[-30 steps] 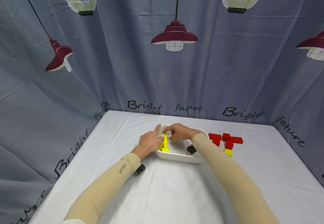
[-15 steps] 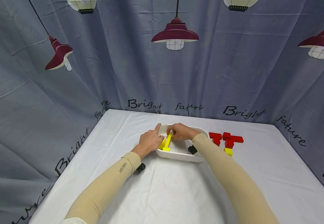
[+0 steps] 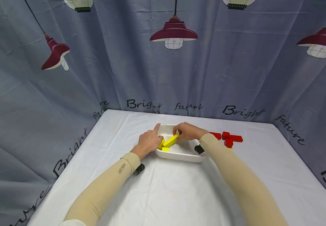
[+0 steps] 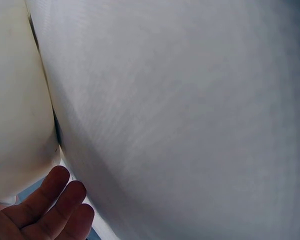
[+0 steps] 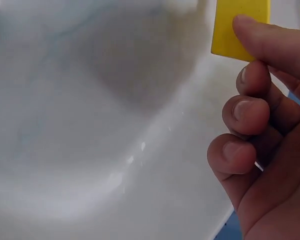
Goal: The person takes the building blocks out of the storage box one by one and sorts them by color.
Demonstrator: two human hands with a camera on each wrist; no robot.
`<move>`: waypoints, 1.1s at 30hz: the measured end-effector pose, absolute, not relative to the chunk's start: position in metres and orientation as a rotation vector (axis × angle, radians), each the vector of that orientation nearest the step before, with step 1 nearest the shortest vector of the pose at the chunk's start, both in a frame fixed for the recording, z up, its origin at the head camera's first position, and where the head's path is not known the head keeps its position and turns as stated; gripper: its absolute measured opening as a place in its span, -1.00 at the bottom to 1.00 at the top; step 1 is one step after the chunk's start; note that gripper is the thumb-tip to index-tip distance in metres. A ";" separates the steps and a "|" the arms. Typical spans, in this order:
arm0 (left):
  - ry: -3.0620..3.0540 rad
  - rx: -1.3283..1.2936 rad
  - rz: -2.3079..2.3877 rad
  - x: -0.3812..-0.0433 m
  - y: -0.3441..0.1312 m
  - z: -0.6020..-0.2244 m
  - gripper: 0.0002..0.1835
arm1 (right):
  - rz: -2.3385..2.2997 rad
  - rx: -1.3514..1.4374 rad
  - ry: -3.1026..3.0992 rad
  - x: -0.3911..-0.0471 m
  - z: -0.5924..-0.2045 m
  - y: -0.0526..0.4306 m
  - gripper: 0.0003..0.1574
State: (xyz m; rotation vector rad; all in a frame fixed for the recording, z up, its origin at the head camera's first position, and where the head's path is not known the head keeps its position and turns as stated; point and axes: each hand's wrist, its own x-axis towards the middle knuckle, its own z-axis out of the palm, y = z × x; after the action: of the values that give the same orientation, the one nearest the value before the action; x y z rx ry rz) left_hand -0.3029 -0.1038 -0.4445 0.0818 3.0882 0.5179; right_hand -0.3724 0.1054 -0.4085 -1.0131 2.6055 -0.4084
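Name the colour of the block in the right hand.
Yellow; the block shows best in the right wrist view.

Open worktop (image 3: 163, 194) noted at lower centre of frame; the front rim of the white tray (image 3: 180, 158) can be approached from there. Tray's left end blocked by left hand (image 3: 149, 140), back part by right hand (image 3: 187, 131) and gripped yellow block (image 3: 170, 141). Tray's right end crossed by right sleeve (image 3: 236, 175). Beyond it, passage hindered by red blocks (image 3: 228, 143). Far edge closed off by curtain (image 3: 180, 78).
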 end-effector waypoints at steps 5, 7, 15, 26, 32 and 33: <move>3.094 0.109 0.524 -0.301 -0.105 -0.443 -0.26 | -0.448 -0.987 2.615 -0.370 -0.398 0.120 -0.83; 3.093 0.116 0.526 -0.300 -0.105 -0.443 -0.26 | -0.459 -0.967 2.618 -0.369 -0.394 0.125 -0.84; 3.094 0.107 0.554 -0.300 -0.104 -0.442 -0.27 | -0.459 -0.892 2.642 -0.357 -0.373 0.145 -0.84; 3.110 0.100 0.538 -0.302 -0.103 -0.444 -0.28 | -0.485 -0.823 2.680 -0.342 -0.354 0.175 -0.79; 3.102 0.091 0.552 -0.302 -0.104 -0.443 -0.28 | -0.488 -0.792 2.709 -0.334 -0.346 0.196 -0.76; 3.101 0.092 0.554 -0.302 -0.104 -0.443 -0.28 | -0.498 -0.771 2.710 -0.332 -0.345 0.199 -0.76</move>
State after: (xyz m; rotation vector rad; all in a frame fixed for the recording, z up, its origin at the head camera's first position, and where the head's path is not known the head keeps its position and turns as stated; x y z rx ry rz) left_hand -0.3017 -0.1038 -0.4431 0.0922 3.1014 0.5540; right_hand -0.3319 0.1993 -0.3449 -0.7711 2.7104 -0.4981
